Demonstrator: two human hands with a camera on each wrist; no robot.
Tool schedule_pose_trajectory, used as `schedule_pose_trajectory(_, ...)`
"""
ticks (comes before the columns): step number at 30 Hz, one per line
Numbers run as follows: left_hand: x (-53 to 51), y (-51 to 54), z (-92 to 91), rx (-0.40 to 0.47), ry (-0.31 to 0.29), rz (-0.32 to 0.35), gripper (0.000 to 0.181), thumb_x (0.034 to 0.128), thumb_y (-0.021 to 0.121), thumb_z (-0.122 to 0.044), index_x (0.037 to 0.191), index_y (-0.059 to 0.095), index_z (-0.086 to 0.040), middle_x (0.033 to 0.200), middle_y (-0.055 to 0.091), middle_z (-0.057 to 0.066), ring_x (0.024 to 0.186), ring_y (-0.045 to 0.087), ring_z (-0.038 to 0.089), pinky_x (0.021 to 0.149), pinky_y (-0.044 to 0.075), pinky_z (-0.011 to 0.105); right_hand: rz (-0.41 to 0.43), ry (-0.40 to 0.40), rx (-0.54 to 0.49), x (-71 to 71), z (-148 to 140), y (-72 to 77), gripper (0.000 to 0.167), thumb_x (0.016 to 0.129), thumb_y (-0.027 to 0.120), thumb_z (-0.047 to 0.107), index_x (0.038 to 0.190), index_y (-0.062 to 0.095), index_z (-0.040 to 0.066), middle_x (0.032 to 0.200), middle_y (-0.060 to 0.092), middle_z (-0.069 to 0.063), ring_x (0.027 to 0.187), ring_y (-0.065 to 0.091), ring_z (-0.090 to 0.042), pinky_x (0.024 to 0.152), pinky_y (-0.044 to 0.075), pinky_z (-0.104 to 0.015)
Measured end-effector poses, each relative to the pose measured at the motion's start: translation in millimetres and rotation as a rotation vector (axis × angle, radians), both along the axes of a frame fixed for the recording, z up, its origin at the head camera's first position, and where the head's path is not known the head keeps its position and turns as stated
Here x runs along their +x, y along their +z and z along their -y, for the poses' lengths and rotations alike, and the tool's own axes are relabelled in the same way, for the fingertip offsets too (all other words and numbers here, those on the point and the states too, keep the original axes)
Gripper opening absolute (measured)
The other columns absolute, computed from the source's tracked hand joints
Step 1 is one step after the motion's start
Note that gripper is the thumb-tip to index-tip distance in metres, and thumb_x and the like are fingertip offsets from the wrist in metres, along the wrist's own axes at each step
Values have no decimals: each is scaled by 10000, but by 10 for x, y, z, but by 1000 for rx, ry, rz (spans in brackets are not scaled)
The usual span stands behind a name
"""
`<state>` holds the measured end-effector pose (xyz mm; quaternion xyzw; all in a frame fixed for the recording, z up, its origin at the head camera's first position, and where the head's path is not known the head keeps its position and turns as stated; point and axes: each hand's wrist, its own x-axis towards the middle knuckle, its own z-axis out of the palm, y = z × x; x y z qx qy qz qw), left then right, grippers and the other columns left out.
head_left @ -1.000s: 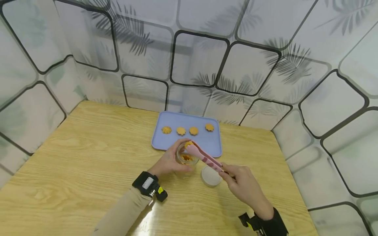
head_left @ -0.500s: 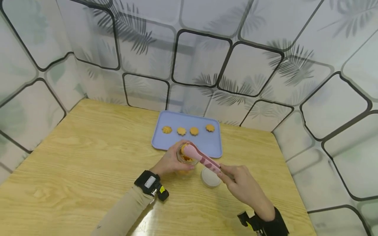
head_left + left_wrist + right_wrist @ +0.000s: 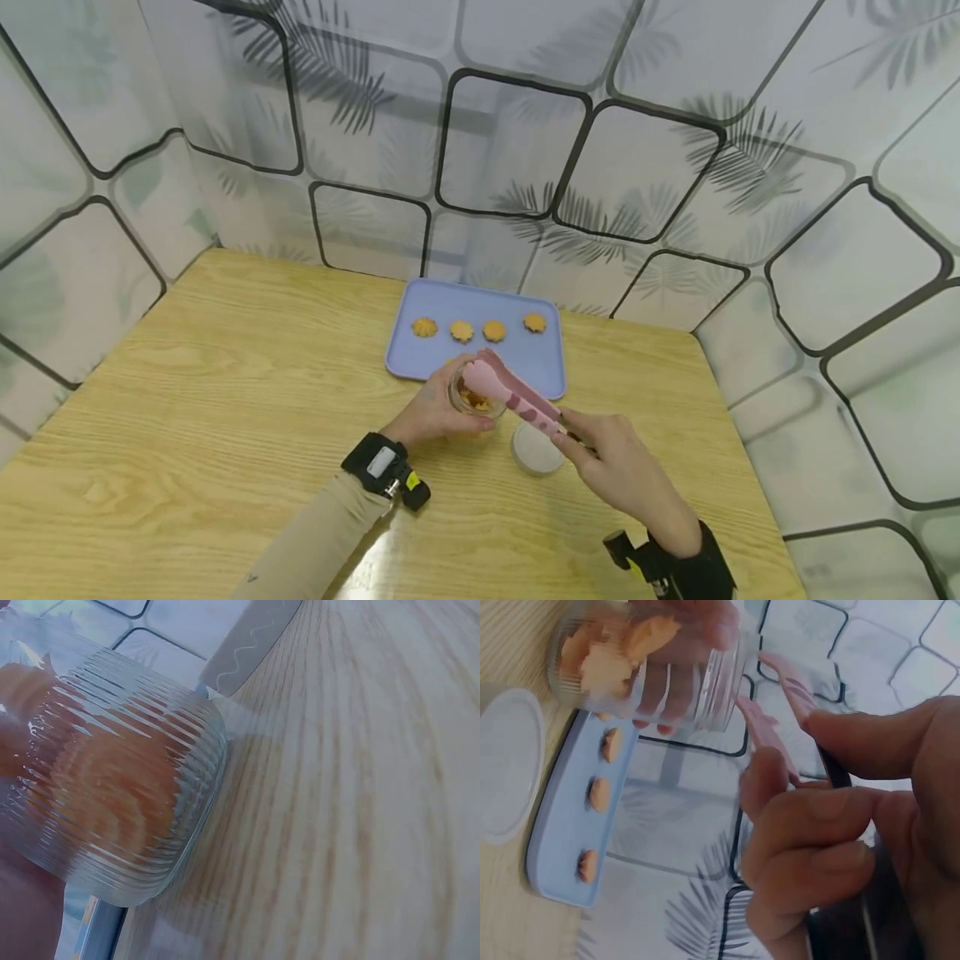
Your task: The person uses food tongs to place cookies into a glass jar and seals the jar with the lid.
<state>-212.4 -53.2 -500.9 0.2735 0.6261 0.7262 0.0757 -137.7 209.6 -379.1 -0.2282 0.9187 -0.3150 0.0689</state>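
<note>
My left hand (image 3: 438, 410) grips a clear ribbed glass jar (image 3: 191, 780), its mouth facing up in the head view. Several golden cookies (image 3: 607, 664) lie at the bottom of the jar. From the right, my right hand (image 3: 626, 471) holds pink tongs (image 3: 525, 400) between thumb and fingers. The tips of the tongs are spread just outside the jar's mouth in the right wrist view, with nothing between them. A round whitish lid (image 3: 537, 450) lies on the table below the tongs.
Behind the jar, a blue tray (image 3: 408, 360) bears a row of several cookies (image 3: 494, 331). The wooden table (image 3: 225, 400) meets a patterned curtain (image 3: 375, 167) at the back and both sides.
The cookie between the tongs' tips has been let go at the jar's mouth. The tongs have opened and their tips have risen slightly. The left hand keeps the jar nearly still.
</note>
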Motion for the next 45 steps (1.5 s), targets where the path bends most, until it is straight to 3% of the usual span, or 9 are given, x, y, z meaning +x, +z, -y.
schedule_pose_trajectory(4, -1, 0, 3, -1, -13, -6, 761, 738, 856, 16, 1406, 511, -98, 1356, 554, 304, 1278, 518, 470, 1066, 494, 427, -135, -94, 12, -214, -15, -97, 434, 1030, 618, 197, 1372, 590, -68, 635, 583, 25, 431, 267, -7, 439, 283, -207)
schedule_pose_trajectory(7, -6, -2, 4, -9, -17, -1, 758, 745, 852, 13, 1410, 504, -93, 1360, 541, 327, 1286, 509, 478, 1056, 499, 403, -269, -150, 84, -423, -18, -212, 406, 1001, 662, 176, 1342, 628, -43, 773, 688, -62, 434, 307, -39, 439, 285, -222)
schedule_pose_trajectory(12, -21, -11, -4, -32, -23, 11, 779, 745, 847, 20, 1428, 484, -75, 1361, 540, 327, 1280, 532, 429, 1047, 507, 408, -428, -197, 286, -747, 1, -468, 451, 949, 729, 227, 1326, 654, -9, 801, 677, -74, 499, 417, -108, 460, 340, -257)
schedule_pose_trajectory(15, -28, -17, -13, -40, -25, 11, 776, 744, 851, 11, 1424, 486, -70, 1365, 535, 327, 1293, 512, 457, 1069, 486, 433, -474, -202, 392, -877, 11, -624, 443, 936, 741, 248, 1305, 676, 13, 761, 639, -56, 554, 477, -126, 478, 397, -281)
schedule_pose_trajectory(22, -8, -10, -23, -40, -30, 11, 717, 755, 852, -8, 1381, 516, -108, 1368, 540, 309, 1304, 483, 503, 1082, 469, 475, -427, -202, 457, -944, 54, -784, 420, 942, 715, 243, 1302, 681, 31, 931, 714, -152, 723, 661, -288, 569, 545, -431)
schedule_pose_trajectory(27, -3, -1, -16, -38, -24, 18, 725, 742, 847, 10, 1377, 519, -108, 1373, 540, 313, 1301, 490, 492, 1079, 482, 464, -409, -211, 464, -956, 69, -826, 421, 966, 669, 251, 1327, 665, 35, 1013, 719, -187, 803, 684, -348, 612, 564, -478)
schedule_pose_trajectory(38, -27, -11, 2, -5, -41, 30, 731, 745, 843, 34, 1389, 517, -81, 1380, 524, 333, 1314, 465, 522, 1066, 497, 422, -430, -200, 478, -1039, 113, -882, 375, 981, 655, 224, 1305, 677, 37, 962, 717, -178, 704, 658, -310, 544, 533, -429)
schedule_pose_trajectory(45, -20, -3, 22, -8, -36, 31, 753, 746, 846, 25, 1409, 507, -87, 1378, 550, 287, 1311, 503, 459, 1053, 510, 418, -381, -224, 448, -1089, 121, -893, 334, 1006, 617, 201, 1286, 693, 38, 941, 730, -181, 688, 671, -318, 535, 526, -438)
